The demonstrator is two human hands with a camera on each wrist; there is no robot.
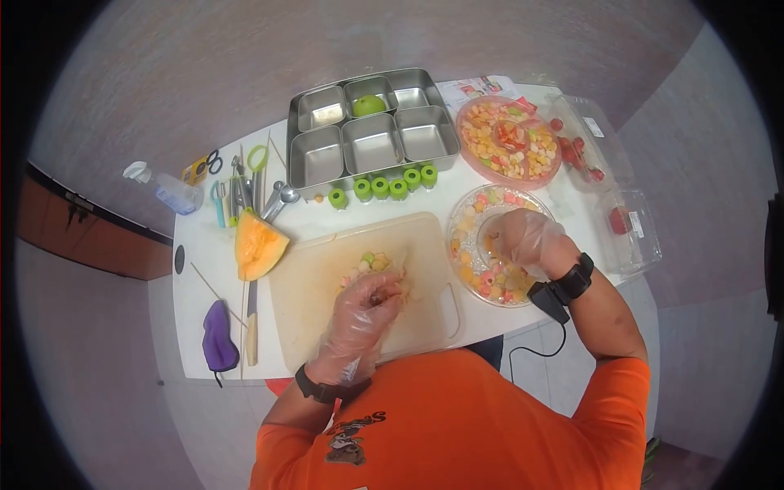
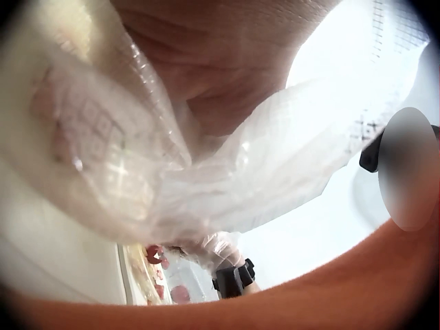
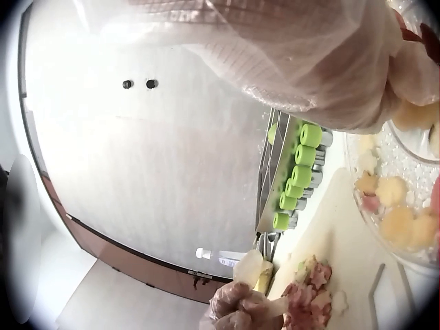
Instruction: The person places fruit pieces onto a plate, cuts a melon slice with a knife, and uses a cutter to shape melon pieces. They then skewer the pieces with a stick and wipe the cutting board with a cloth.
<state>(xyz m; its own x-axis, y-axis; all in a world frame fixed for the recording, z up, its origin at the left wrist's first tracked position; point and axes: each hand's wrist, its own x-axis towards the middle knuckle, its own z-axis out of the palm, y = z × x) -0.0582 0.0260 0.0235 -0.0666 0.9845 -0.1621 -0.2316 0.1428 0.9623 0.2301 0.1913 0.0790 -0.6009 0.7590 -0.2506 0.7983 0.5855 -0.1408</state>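
Observation:
My left hand (image 1: 359, 322), in a clear plastic glove, rests loosely curled over the cutting board (image 1: 314, 282). A small pile of cut fruit (image 1: 374, 263) in pink, pale and green lies just beyond its fingers; pink pieces (image 3: 309, 299) show beside this hand in the right wrist view. At the right my gloved right hand (image 1: 527, 237) reaches over a round clear tray (image 1: 462, 238) holding cut fruit around its ring. Its fingertips are at a yellow fruit piece (image 3: 412, 115) by the tray's inner ring. Glove plastic and palm fill most of the left wrist view.
A steel tray (image 1: 294, 192) with compartments holds a green fruit (image 1: 369, 105). Several green-topped cutters (image 1: 380, 189) line its front. A pink tray (image 1: 469, 167) of fruit stands behind the clear one. An orange melon wedge (image 1: 260, 247), a knife (image 1: 251, 339) and a purple pouch (image 1: 219, 336) lie left.

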